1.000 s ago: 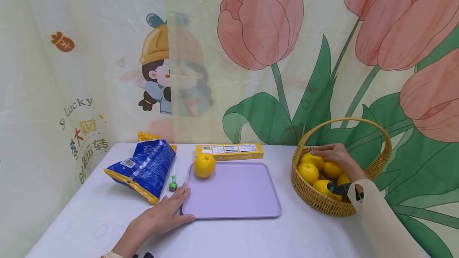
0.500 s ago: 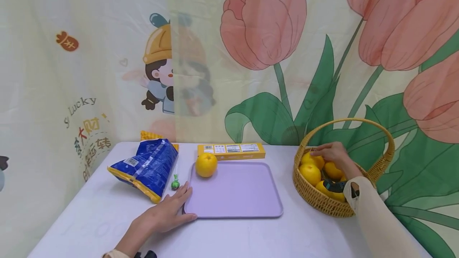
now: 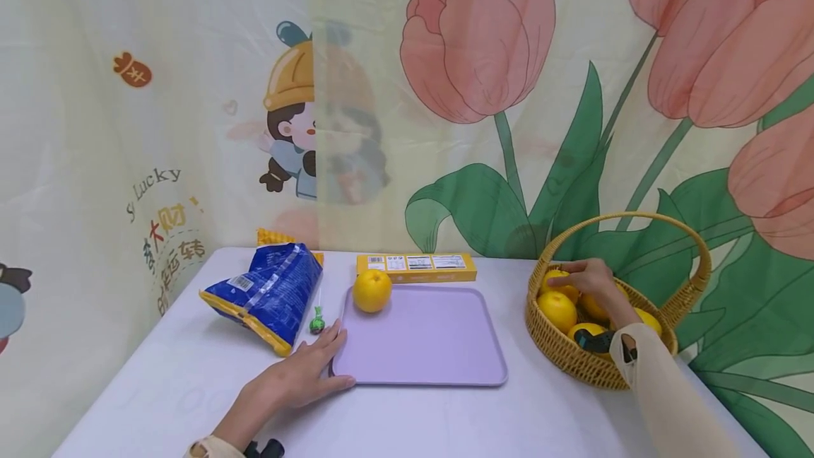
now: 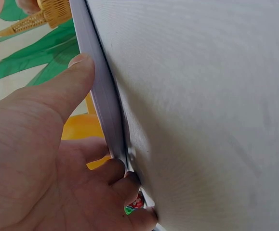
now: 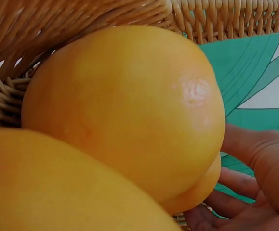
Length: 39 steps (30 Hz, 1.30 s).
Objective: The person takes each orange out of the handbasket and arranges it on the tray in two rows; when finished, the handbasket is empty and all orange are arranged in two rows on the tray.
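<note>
My left hand [image 3: 299, 373] lies spread along the left side of a lilac tray [image 3: 432, 345], thumb at the front corner and fingertips at the rim. In the left wrist view the thumb [image 4: 76, 82] touches the tray's edge. One orange [image 3: 372, 291] rests at the tray's back left corner. On the right, my right hand [image 3: 598, 283] reaches into a wicker basket [image 3: 572, 362] of several oranges and grips the one at the back [image 3: 564, 290]. The right wrist view shows a nearer orange [image 5: 125, 110] mostly covering the held one [image 5: 202, 192].
Left of the tray lie a blue and yellow snack bag [image 3: 273, 295] and a green-wrapped lollipop [image 3: 316, 321]. Behind the tray stands a long yellow box [image 3: 416, 268]. The basket's tall handle [image 3: 623, 216] arches over the right hand, and a printed curtain [image 3: 470, 161] hangs behind the table.
The head view has turned slightly left, so everything sits a little farther right in it. Both hands keep their places, the left at the tray and the right on the back orange.
</note>
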{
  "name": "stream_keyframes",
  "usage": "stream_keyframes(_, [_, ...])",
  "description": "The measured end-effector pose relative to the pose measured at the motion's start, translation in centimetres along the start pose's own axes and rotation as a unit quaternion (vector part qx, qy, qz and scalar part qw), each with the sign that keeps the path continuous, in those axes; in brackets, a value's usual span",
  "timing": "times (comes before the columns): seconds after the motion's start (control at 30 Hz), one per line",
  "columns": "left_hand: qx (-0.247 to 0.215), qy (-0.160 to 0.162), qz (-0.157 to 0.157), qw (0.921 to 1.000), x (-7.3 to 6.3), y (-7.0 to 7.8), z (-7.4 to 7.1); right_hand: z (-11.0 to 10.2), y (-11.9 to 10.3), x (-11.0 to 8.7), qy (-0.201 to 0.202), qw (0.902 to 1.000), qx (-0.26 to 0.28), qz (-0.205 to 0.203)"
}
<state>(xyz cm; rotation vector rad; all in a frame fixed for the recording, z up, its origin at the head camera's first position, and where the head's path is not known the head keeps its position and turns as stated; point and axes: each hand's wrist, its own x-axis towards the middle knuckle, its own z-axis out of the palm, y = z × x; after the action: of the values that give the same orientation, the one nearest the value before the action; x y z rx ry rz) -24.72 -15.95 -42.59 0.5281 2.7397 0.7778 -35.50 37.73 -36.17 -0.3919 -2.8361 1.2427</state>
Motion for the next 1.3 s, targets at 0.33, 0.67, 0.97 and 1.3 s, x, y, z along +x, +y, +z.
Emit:
stream_keyframes(0.33, [-0.001,0.001,0.001,1.0000,0.2,-0.1,0.0,0.1,-0.6,-0.1,-0.021,0.9997,-0.006,-0.012])
stream_keyframes(0.67, [-0.003,-0.004,-0.006,1.0000,0.2,-0.3,0.2,-0.2,0.1,-0.8,-0.002,0.9998,-0.009,-0.016])
stream_keyframes(0.97, [-0.004,-0.003,-0.009,0.9999,0.2,-0.5,0.4,-2.6,-0.9,-2.3,0.032,0.9989,-0.005,-0.035])
stream_keyframes(1.3, [0.007,-0.001,-0.008,0.9999,0.2,-0.2,0.1,-5.1,-2.6,-6.1,0.012,0.9886,-0.029,-0.147])
